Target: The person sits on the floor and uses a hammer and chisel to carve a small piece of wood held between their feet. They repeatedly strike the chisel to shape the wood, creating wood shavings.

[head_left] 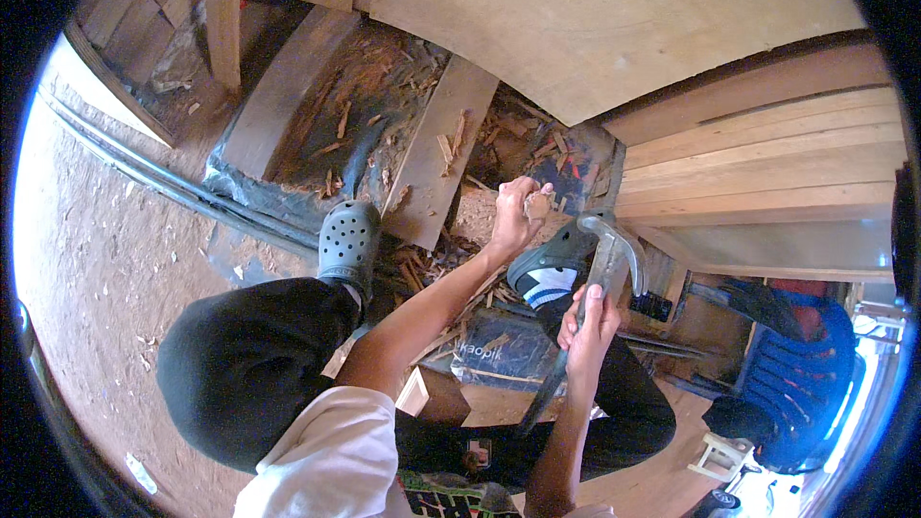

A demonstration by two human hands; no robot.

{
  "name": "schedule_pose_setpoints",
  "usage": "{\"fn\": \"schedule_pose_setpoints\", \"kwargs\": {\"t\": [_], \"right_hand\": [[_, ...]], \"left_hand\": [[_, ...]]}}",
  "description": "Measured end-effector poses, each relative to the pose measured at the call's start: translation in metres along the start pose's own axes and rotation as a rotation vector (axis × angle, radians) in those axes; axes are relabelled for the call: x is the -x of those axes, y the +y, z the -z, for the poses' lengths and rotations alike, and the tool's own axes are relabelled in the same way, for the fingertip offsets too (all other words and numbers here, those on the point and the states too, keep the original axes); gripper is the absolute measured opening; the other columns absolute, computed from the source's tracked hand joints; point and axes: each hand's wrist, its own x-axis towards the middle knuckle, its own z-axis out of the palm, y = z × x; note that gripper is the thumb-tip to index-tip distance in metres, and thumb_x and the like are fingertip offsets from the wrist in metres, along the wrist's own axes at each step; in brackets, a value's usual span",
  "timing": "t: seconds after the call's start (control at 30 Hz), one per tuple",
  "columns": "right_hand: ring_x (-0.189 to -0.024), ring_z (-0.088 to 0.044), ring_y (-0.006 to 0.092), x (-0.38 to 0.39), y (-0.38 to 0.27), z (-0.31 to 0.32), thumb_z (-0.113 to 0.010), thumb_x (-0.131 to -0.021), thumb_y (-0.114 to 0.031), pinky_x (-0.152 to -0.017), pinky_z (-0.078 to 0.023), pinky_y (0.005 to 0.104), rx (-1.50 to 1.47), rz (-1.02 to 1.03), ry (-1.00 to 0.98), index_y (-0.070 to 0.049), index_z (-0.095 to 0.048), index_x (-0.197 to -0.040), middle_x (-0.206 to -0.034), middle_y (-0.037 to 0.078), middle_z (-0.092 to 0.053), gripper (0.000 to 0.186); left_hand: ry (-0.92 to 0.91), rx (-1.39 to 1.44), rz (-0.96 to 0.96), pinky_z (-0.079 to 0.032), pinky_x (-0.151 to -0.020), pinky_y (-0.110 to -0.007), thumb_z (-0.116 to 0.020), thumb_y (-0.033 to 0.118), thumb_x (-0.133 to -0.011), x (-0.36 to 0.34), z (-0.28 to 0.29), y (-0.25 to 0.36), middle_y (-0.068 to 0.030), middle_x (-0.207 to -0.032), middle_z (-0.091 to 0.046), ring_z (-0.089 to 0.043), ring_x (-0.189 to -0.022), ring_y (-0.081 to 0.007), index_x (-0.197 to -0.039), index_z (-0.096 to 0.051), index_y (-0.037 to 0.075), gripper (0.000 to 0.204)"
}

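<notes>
My left hand (516, 219) is closed, its fingers wrapped round a tan, wood-coloured piece (538, 205) with a blunt end. It may be a handle; the rest of it is hidden by the hand. In my right hand (589, 328) is a claw hammer (607, 267), gripped partway along its dark handle. The metal head is up and to the right of my left hand, apart from it, and the handle's end slants down toward my lap. Under my left hand lies a pale wooden board (476, 214) with chips around it.
A plank (443, 149) with splinters lies across the ground ahead. Large plywood (595, 19) stands at the top, with stacked boards (758, 158) to the right. My shoes (349, 242) flank the work. Blue plastic chairs (801, 379) stand right, and a dark plastic sheet (499, 350) lies near my lap.
</notes>
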Motion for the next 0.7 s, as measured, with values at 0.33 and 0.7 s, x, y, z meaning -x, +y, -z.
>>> {"fn": "schedule_pose_setpoints", "kwargs": {"t": [0.33,0.7], "right_hand": [[-0.041,-0.036,0.0086,0.016,-0.041,0.016,-0.046,-0.094,-0.047,-0.033,-0.028,0.0222,-0.385,0.549,0.002,-0.005,-0.047,-0.091,-0.056,0.001,-0.038,0.042],[-0.037,-0.032,0.0046,-0.019,0.080,-0.013,-0.047,-0.096,-0.036,-0.033,-0.023,0.0220,-0.042,-0.045,-0.026,-0.011,-0.047,-0.079,-0.050,-0.005,-0.037,0.031]], "left_hand": [[0.009,-0.106,-0.066,-0.036,-0.066,-0.041,-0.065,0.017,-0.081,0.002,0.006,0.001,-0.0180,-0.069,-0.052,-0.050,-0.069,-0.0369,-0.069,-0.052,0.002,0.024],[-0.196,-0.070,-0.231,-0.040,-0.072,-0.043,-0.071,0.014,-0.068,0.005,0.019,-0.059,-0.0174,-0.076,-0.056,-0.055,-0.080,-0.0359,-0.077,-0.059,0.001,0.020]]}}
